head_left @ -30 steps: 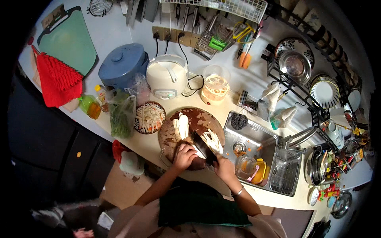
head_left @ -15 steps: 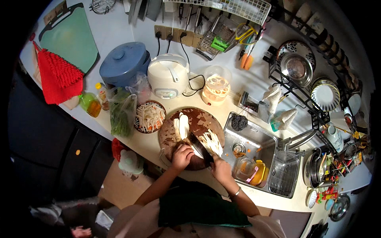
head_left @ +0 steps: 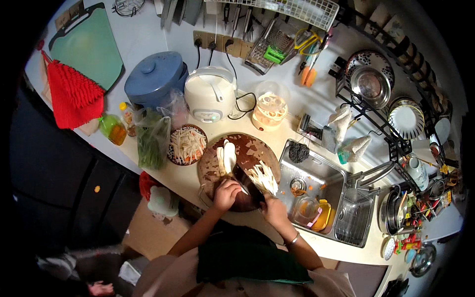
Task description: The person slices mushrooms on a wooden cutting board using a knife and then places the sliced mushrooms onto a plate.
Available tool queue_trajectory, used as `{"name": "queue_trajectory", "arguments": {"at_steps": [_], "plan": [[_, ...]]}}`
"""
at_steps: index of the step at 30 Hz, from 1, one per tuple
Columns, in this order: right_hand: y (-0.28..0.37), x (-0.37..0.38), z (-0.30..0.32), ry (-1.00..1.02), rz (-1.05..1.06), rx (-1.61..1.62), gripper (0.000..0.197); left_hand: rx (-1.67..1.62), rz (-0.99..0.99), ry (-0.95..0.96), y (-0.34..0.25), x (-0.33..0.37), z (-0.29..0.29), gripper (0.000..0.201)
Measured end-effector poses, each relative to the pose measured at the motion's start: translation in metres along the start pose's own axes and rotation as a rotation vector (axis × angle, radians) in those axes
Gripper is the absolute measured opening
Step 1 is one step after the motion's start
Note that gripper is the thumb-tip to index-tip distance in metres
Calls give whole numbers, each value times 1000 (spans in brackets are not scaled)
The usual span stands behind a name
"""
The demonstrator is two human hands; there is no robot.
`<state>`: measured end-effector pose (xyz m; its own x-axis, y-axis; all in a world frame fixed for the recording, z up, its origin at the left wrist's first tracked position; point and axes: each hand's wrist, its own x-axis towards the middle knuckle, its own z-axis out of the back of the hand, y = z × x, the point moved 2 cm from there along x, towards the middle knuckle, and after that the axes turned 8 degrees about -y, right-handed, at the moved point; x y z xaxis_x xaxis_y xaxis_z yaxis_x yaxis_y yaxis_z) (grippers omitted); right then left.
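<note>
A cleaver (head_left: 249, 183) with a dark blade is gripped in my right hand (head_left: 275, 213), at the near right edge of the round wooden chopping board (head_left: 213, 173). Curled against the left face of the blade, the fingers of my left hand (head_left: 226, 195) press down on a pale mushroom piece, mostly hidden beneath them. Beyond that hand lie long white slices of what looks like king oyster mushroom (head_left: 229, 157). Right of the blade, thin cut mushroom strips (head_left: 263, 178) are heaped on the board.
Left of the board stand a patterned bowl (head_left: 170, 154) of pale and orange strips and a plastic bag of greens (head_left: 152, 141). Behind are a rice cooker (head_left: 210, 94) and an egg steamer (head_left: 269, 111). A steel sink (head_left: 336, 178) is close on the right.
The cleaver blade has shifted slightly left toward my left hand. Less of the white piece shows beside my fingers. My hands are otherwise nearly in place.
</note>
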<state>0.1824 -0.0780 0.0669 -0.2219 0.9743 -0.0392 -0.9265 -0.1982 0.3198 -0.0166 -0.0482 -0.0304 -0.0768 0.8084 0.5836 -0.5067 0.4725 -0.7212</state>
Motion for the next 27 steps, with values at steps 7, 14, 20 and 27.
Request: {"name": "queue_trajectory", "arguments": {"at_steps": [7, 14, 20, 27], "plan": [[-9, -5, 6, 21, -3, 18, 22, -3, 15, -2, -6, 3, 4, 7], [-9, -3, -3, 28, -9, 62, 24, 18, 3, 32, -8, 3, 2, 7], [-13, 0, 15, -168, 30, 184, 17, 11, 40, -22, -11, 11, 9, 3], [-25, -26, 29, -488, 292, -152, 16, 75, 57, -106, -35, 75, 45, 48]]}}
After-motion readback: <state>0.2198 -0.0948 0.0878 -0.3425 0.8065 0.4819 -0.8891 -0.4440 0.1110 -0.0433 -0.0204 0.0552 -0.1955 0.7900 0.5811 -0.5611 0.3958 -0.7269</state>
